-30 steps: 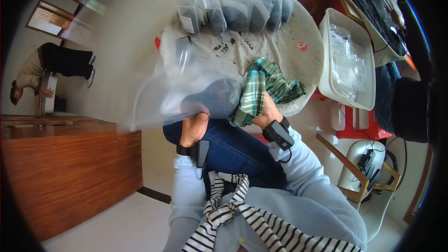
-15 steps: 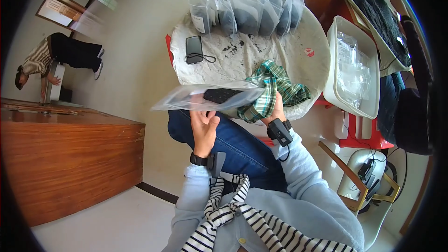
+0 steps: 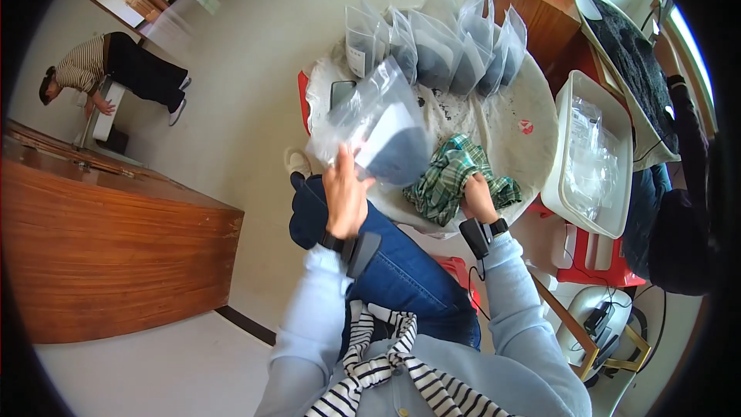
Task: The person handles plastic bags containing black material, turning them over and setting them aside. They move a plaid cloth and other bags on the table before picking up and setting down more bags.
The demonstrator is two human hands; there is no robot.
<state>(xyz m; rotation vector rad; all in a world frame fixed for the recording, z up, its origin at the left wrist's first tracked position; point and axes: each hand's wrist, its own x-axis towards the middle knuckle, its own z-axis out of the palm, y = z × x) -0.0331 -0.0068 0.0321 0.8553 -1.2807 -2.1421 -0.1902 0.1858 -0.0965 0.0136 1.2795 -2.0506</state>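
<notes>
My left hand (image 3: 347, 199) grips the lower left part of a clear plastic bag (image 3: 397, 153). Dark contents fill the bag's bottom, and a white label shows on its side. The bag is raised and tilted in front of the cloth-covered round table (image 3: 532, 120), partly blocking a black phone (image 3: 341, 93). My right hand (image 3: 480, 199) is closed on a crumpled green plaid cloth (image 3: 444, 189) at the table's near edge; some of its fingers are hidden in the folds. Several similar filled bags (image 3: 436, 50) stand in a row along the table's far side.
A white bin (image 3: 562, 177) of clear empty bags stands right of the table on a red stool (image 3: 602, 266). Beyond it is a tray of black material (image 3: 637, 62). A wooden cabinet (image 3: 116, 255) stands at the left. Another person (image 3: 127, 69) bends over a white box farther off.
The bag has swung from nearly flat to raised, its broad side now in view. My right hand and the plaid cloth have come away from the bag onto the table edge. The view has shifted.
</notes>
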